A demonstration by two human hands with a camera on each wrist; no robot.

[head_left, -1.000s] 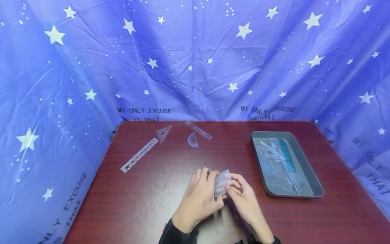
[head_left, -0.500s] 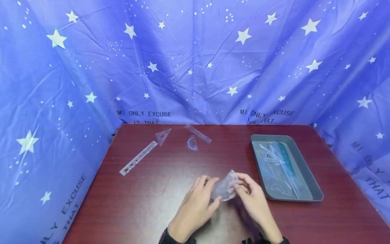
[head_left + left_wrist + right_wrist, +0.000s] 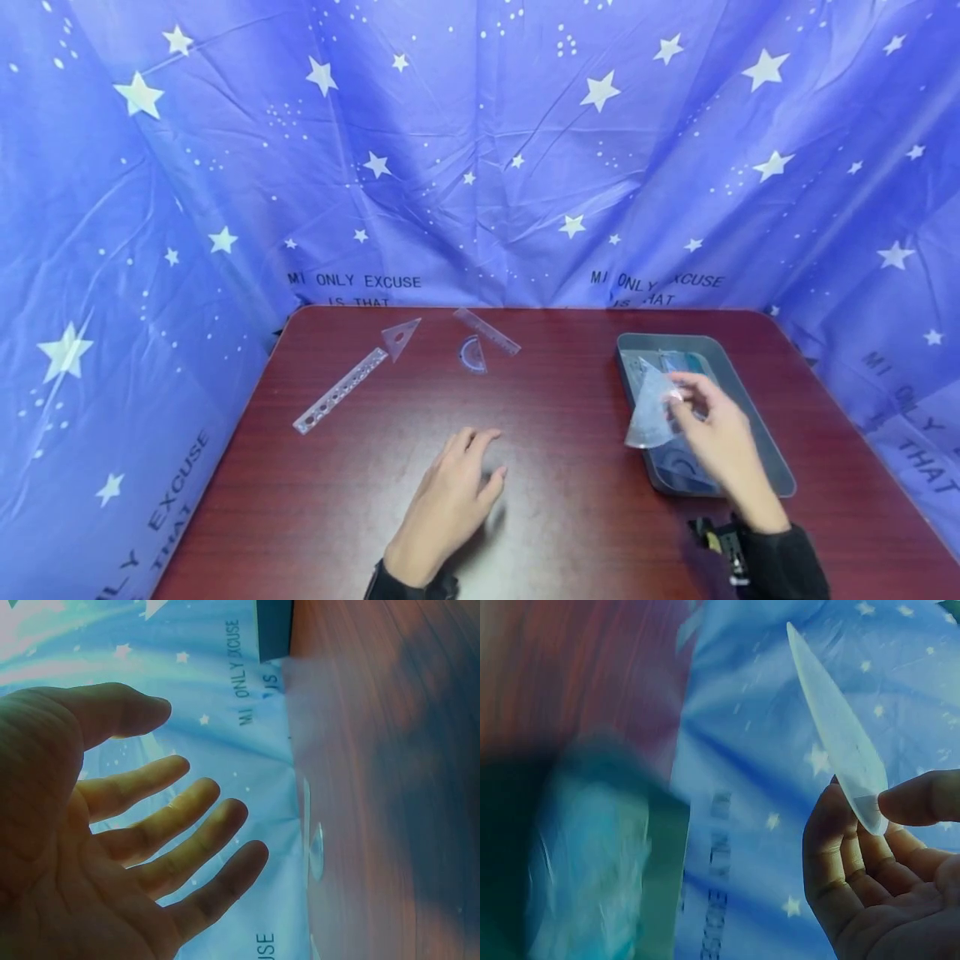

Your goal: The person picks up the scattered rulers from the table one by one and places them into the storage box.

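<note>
A clear plastic protractor (image 3: pixel 649 417) is pinched between the thumb and fingers of my right hand (image 3: pixel 723 437), which is over the grey tray (image 3: pixel 780 479). In the right wrist view the protractor (image 3: pixel 840 731) appears nearly edge-on, the thumb pressing one face. Clear plastic pieces and a teal piece lie inside the tray, partly hidden by the hand. My left hand (image 3: pixel 442 500) holds nothing and hovers above the front middle of the table; in the left wrist view its fingers (image 3: pixel 187 859) are apart and slightly bent.
At the back left of the dark red table (image 3: pixel 555 500) lie a long clear ruler (image 3: pixel 352 380) and a set square (image 3: pixel 410 330), end to end. A small protractor (image 3: pixel 473 355) and a short ruler (image 3: pixel 491 333) lie at the back middle. A blue starry curtain (image 3: pixel 480 200) hangs behind.
Both hands were on the protractor at the front middle. The left hand has let go and drawn slightly left; the right hand has carried the protractor right, over the tray.
</note>
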